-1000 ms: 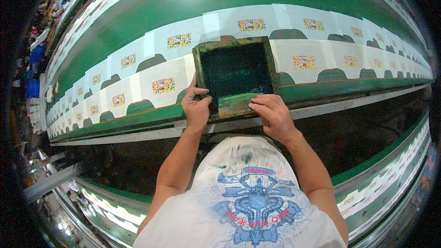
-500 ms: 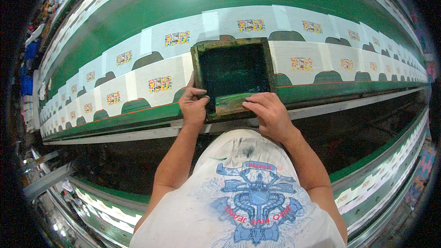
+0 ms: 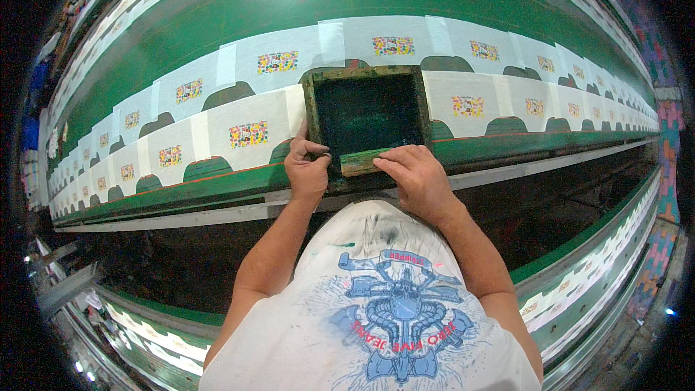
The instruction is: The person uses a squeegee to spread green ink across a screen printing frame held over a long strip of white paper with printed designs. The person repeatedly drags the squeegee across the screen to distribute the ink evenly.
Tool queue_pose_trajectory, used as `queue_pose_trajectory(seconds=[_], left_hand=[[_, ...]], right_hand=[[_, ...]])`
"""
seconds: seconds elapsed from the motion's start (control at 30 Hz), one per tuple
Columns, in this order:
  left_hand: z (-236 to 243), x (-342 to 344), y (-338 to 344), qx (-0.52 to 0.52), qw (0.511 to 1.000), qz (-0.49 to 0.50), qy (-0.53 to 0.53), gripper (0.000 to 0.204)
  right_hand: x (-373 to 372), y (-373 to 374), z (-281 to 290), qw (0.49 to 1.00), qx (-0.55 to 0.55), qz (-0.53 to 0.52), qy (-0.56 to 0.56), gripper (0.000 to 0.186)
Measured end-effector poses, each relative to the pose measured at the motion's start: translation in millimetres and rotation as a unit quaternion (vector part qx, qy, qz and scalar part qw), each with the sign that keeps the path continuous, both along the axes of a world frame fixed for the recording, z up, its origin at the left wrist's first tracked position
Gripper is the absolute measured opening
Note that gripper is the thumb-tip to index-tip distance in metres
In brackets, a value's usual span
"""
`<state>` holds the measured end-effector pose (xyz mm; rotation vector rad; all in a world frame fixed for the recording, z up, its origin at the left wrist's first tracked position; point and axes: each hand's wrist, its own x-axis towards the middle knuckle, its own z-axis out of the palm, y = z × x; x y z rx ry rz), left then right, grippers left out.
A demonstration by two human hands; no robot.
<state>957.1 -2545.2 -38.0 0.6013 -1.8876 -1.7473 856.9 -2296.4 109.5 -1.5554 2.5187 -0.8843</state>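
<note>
A dark wooden screen-printing frame (image 3: 365, 72) lies on the near row of white fabric pieces, with dark mesh inside it. My left hand (image 3: 308, 168) is closed on the frame's near left side, thumb toward the inside and fingers along the outer edge. My right hand (image 3: 421, 179) pinches a green-stained wooden squeegee (image 3: 357, 163) at its right end. The squeegee lies crosswise at the near end of the frame; its lower edge is hard to make out against the dark mesh. Left of the frame sits a white piece with a colourful rectangular print (image 3: 248, 135).
Two rows of printed white pieces (image 3: 468, 106) run along the long green table (image 3: 289, 3). A pale rail (image 3: 174, 220) follows its near edge, close to my body. Behind me on both sides stand more green tables with white pieces (image 3: 579, 293).
My right fingers have shifted slightly left along the squeegee. My left hand keeps its place on the frame. The whole view has turned a little.
</note>
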Motion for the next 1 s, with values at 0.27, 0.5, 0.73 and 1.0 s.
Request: queue_pose_trajectory(seconds=[0.27, 0.5, 0.73, 1.0], left_hand=[[0, 1, -1, 0.013, 1.0, -0.003, -0.004, 0.026], [4, -1, 0, 0.051, 0.998, 0.02, -0.027, 0.022], [12, -1, -9, 0.041, 0.999, -0.017, -0.017, 0.02], [19, -1, -16, -0.01, 0.999, -0.025, -0.043, 0.015]], right_hand=[[1, -12, 0, 0.997, 0.078, 0.013, 0.006, 0.045], [-55, -31, 18, 0.982, 0.178, 0.046, -0.05, 0.035], [-119, -72, -6, 0.993, 0.115, 0.002, -0.008, 0.04], [-108, -73, -19, 0.993, 0.106, -0.007, 0.053, 0.051]])
